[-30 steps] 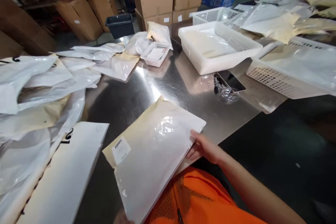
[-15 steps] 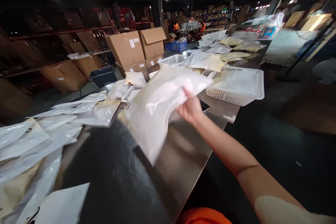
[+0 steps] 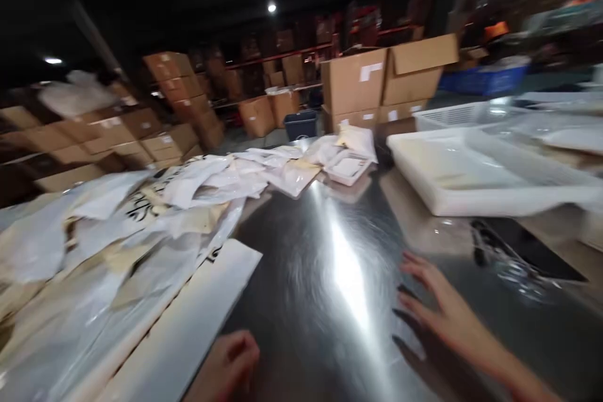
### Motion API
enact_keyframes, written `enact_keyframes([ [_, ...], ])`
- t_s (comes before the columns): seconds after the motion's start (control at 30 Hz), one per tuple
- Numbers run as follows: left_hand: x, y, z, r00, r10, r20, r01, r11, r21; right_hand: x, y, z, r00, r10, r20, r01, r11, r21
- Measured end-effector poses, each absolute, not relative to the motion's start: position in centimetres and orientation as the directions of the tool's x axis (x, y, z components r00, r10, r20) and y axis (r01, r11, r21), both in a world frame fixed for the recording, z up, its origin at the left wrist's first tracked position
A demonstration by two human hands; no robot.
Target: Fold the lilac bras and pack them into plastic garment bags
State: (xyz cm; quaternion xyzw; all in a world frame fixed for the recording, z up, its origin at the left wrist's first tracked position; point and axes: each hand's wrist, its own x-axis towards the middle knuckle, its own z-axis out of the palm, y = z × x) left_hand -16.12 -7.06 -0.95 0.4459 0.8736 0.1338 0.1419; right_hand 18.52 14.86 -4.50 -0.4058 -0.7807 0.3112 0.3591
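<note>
My right hand (image 3: 440, 304) is just over the bare metal tabletop (image 3: 311, 264), its fingers apart and nothing in them. At the bottom, my left hand (image 3: 228, 364) is slightly blurred, with its fingers curled in and nothing visible in them. It is beside a white flat box or board (image 3: 188, 314) with black print on its end; whether they touch I cannot tell. Left of that spreads a pile of clear plastic bags (image 3: 155, 232) with white and cream contents. A dark phone-like slab (image 3: 532, 248) lies right of my right hand, near some clear crumpled plastic (image 3: 525, 279).
A white plastic tray (image 3: 494, 201) with flat packets in it stands at the right. A small white basket (image 3: 348, 166) sits at the table's far end by more bags. Beyond are cardboard boxes (image 3: 355, 85), a dark bin (image 3: 300, 125) and a blue crate (image 3: 485, 80).
The large white plastic bag has left my right hand, which is now spread over the table. My left hand has come into view. The camera has turned left.
</note>
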Motion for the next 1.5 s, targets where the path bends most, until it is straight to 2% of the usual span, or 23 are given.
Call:
enact_keyframes([
  [0.03,-17.7,-6.9,-1.0,-0.583,0.807,-0.097,0.726,0.57,0.386,18.3,13.3,-7.0,-0.539,0.791,0.29,0.464,0.566,-0.681],
  [0.1,-21.7,-5.8,-0.8,-0.629,0.777,0.02,0.713,0.568,0.411,17.8,11.1,-10.6,-0.666,0.682,0.302,0.501,0.709,-0.497],
  [0.17,-26.2,-3.9,-0.2,-0.698,0.697,0.163,0.698,0.613,0.369,17.4,10.0,-12.3,-0.722,0.617,0.315,0.51,0.781,-0.361],
  [0.23,-30.1,-1.7,0.3,-0.748,0.608,0.267,0.664,0.682,0.308,17.0,9.8,-12.6,-0.738,0.593,0.321,0.518,0.804,-0.294],
  [0.3,-32.9,0.3,0.8,-0.746,0.587,0.315,0.663,0.7,0.264,16.8,10.2,-12.2,-0.739,0.592,0.323,0.525,0.805,-0.276],
  [0.5,-35.4,2.7,3.2,-0.686,0.655,0.318,0.726,0.649,0.228,16.9,10.6,-11.2,-0.735,0.597,0.322,0.529,0.801,-0.28],
  [0.67,-31.5,3.4,7.0,-0.657,0.639,0.4,0.75,0.607,0.262,16.6,10.3,-10.9,-0.734,0.624,0.269,0.548,0.778,-0.308],
  [0.77,-26.6,3.6,8.8,-0.617,0.694,0.37,0.787,0.543,0.294,16.3,10.2,-10.7,-0.728,0.629,0.273,0.551,0.774,-0.313],
  [0.83,-23.2,3.4,9.7,-0.504,0.813,0.292,0.841,0.384,0.382,16.1,10.0,-10.7,-0.727,0.622,0.291,0.54,0.78,-0.316],
  [0.87,-21.7,3.2,10.0,-0.401,0.883,0.244,0.833,0.241,0.498,16.1,9.9,-10.7,-0.723,0.619,0.306,0.534,0.783,-0.32],
  [0.93,-19.9,2.7,10.2,-0.225,0.95,0.214,0.68,-0.004,0.733,16.2,9.4,-10.9,-0.702,0.623,0.345,0.521,0.78,-0.346],
  [0.97,-19.6,2.4,10.0,-0.203,0.954,0.222,0.6,-0.058,0.798,16.3,8.9,-11.0,-0.679,0.636,0.367,0.517,0.769,-0.376],
  [1.03,-19.5,1.8,8.3,-0.262,0.941,0.212,0.618,-0.005,0.786,16.6,7.8,-11.2,-0.604,0.688,0.403,0.512,0.722,-0.466],
  [1.1,-19.4,1.2,5.2,-0.273,0.943,0.192,0.77,0.094,0.631,16.9,6.4,-11.2,-0.524,0.748,0.408,0.505,0.659,-0.558],
  [1.2,-17.5,0.0,-0.7,-0.082,0.995,0.059,0.918,0.052,0.394,16.9,4.5,-10.3,-0.482,0.808,0.34,0.489,0.57,-0.661],
  [1.3,-13.5,-1.5,-5.2,0.017,0.989,-0.146,0.952,0.029,0.305,16.2,4.0,-8.8,-0.48,0.865,0.142,0.445,0.38,-0.811],
  [1.4,-9.4,-2.9,-7.2,-0.023,0.992,-0.122,0.968,0.053,0.246,15.1,4.6,-7.6,-0.418,0.896,-0.147,0.379,0.025,-0.925],
  [1.5,-6.9,-3.9,-7.7,-0.039,0.997,-0.073,0.967,0.056,0.25,14.1,5.4,-7.2,-0.325,0.877,-0.353,0.199,-0.301,-0.932],
])
